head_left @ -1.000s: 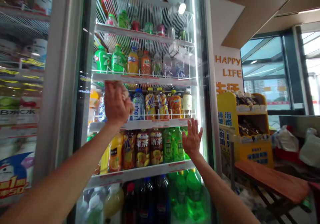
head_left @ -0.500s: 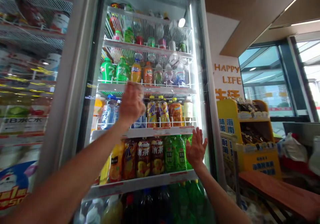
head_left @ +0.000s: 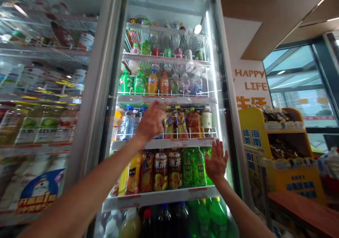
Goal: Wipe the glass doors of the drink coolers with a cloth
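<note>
My left hand (head_left: 151, 122) is raised in front of the lit drinks fridge, its fingers curled together and smeared by motion. A pale blur shows at its fingertips; I cannot make out what it is. Behind it are the shelf of yellow-capped bottles (head_left: 179, 122) and a blue-capped bottle (head_left: 127, 122). My right hand (head_left: 217, 162) is flat with fingers stretched upward, seemingly against the glass door (head_left: 169, 6) near its right edge. Green tea bottles (head_left: 194, 167) stand on the shelf beyond it. No object shows in my right hand.
A metal door frame (head_left: 102, 71) separates this fridge from another stocked one on the left. At right stand a yellow display rack (head_left: 288, 167) with packets and a reddish-brown tabletop (head_left: 304, 209). Dark-coloured bottles (head_left: 164, 218) fill the lowest visible shelf.
The view has shifted, so the fridge appears farther right and slightly lower. My left hand has moved a little lower against the shelves; my right hand stays flat near the right edge.
</note>
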Demonstrator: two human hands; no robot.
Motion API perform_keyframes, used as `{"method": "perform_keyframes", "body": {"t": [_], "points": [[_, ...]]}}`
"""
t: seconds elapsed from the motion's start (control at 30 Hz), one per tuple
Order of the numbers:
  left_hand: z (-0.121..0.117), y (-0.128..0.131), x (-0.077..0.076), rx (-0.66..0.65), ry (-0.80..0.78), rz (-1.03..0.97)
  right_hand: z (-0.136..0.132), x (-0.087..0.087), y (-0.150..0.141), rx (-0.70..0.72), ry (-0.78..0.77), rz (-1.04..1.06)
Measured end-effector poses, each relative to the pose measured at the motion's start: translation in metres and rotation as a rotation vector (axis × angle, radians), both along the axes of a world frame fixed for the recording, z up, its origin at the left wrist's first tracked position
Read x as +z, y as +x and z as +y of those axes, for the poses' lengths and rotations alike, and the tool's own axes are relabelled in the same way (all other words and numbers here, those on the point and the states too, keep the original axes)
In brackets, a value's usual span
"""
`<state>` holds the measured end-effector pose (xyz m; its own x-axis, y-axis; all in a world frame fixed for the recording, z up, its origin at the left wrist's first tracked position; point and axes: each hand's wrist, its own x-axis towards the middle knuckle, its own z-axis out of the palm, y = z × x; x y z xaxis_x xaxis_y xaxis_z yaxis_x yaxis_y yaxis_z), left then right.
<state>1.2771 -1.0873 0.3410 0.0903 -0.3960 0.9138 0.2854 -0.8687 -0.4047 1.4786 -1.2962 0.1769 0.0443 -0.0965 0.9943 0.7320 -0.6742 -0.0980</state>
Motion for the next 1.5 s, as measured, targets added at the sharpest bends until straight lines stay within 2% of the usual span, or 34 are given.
{"method": "perform_keyframes", "body": {"t": [0.07,0.1,0.17,0.2,0.27,0.37,0.4,0.47,0.5,0.53,0.57,0.67,0.73,0.77,0.83,0.9,0.97,1.0,1.03,1.07,1.17,1.2,1.23,1.27,1.33,1.4,1.43,1.5], "points": [[0.038,-0.039,0.021,-0.012,-0.222,-0.243,0.000,0.003,-0.001,-0.012,-0.022,-0.005],[0.051,-0.050,0.029,-0.017,-0.293,-0.317,0.000,0.006,-0.001,-0.018,-0.032,-0.010],[0.057,-0.051,0.039,-0.026,-0.360,-0.376,0.001,0.010,0.000,-0.023,-0.032,-0.012],[0.049,-0.041,0.040,-0.026,-0.351,-0.345,0.002,0.012,0.000,-0.020,-0.024,-0.009],[0.017,-0.005,0.034,-0.020,-0.284,-0.227,0.004,0.014,0.001,-0.011,-0.002,-0.004],[-0.043,0.055,0.011,-0.013,-0.097,0.013,0.004,0.014,0.002,0.004,-0.003,-0.016],[-0.058,0.068,0.002,-0.012,0.021,0.130,0.004,0.014,0.003,0.008,-0.004,-0.021],[-0.072,0.077,-0.008,-0.006,0.260,0.365,0.003,0.013,0.003,0.015,-0.008,-0.020],[-0.070,0.073,-0.007,0.002,0.330,0.442,0.003,0.013,0.003,0.017,-0.008,-0.018],[-0.062,0.064,-0.001,0.010,0.325,0.451,0.002,0.013,0.002,0.018,-0.006,-0.015],[-0.051,0.053,0.010,0.017,0.248,0.393,0.002,0.012,0.002,0.017,-0.004,-0.010],[-0.021,0.025,0.050,0.010,-0.130,0.027,0.002,0.012,0.001,0.014,-0.001,-0.008],[-0.023,0.028,0.060,0.002,-0.231,-0.085,0.002,0.012,0.001,0.015,0.000,-0.013],[-0.033,0.037,0.055,0.003,-0.213,-0.064,0.002,0.012,0.001,0.018,-0.001,-0.015],[-0.064,0.061,0.026,0.004,-0.078,0.076,0.002,0.012,0.001,0.025,0.000,-0.014],[-0.091,0.082,-0.014,-0.006,0.231,0.334,0.001,0.012,0.001,0.030,-0.002,-0.010],[-0.094,0.081,-0.042,-0.007,0.442,0.518,0.000,0.011,0.002,0.035,-0.005,-0.006],[-0.084,0.071,-0.046,0.002,0.471,0.551,-0.001,0.011,0.003,0.039,-0.008,-0.003],[-0.067,0.055,-0.043,0.015,0.439,0.531,-0.001,0.011,0.004,0.044,-0.008,0.001],[-0.045,0.035,-0.034,0.037,0.363,0.475,0.000,0.010,0.004,0.048,-0.008,0.005],[0.029,-0.027,0.004,0.076,-0.022,0.031,0.001,0.009,0.007,0.052,-0.005,0.011],[0.046,-0.042,0.010,0.084,-0.112,-0.078,0.001,0.009,0.007,0.051,-0.003,0.010],[0.057,-0.053,0.010,0.085,-0.170,-0.154,0.002,0.008,0.007,0.049,-0.001,0.007],[0.061,-0.058,0.002,0.088,-0.188,-0.178,0.002,0.008,0.007,0.046,0.001,0.003],[0.055,-0.056,-0.029,0.095,-0.133,-0.101,0.003,0.008,0.007,0.042,0.003,-0.007],[0.045,-0.051,-0.064,0.107,0.056,0.151,0.001,0.009,0.006,0.042,0.000,-0.013],[0.043,-0.052,-0.076,0.112,0.163,0.288,0.000,0.009,0.005,0.043,-0.003,-0.014],[0.052,-0.064,-0.082,0.120,0.271,0.413,-0.002,0.009,0.005,0.046,-0.010,-0.011]]}}
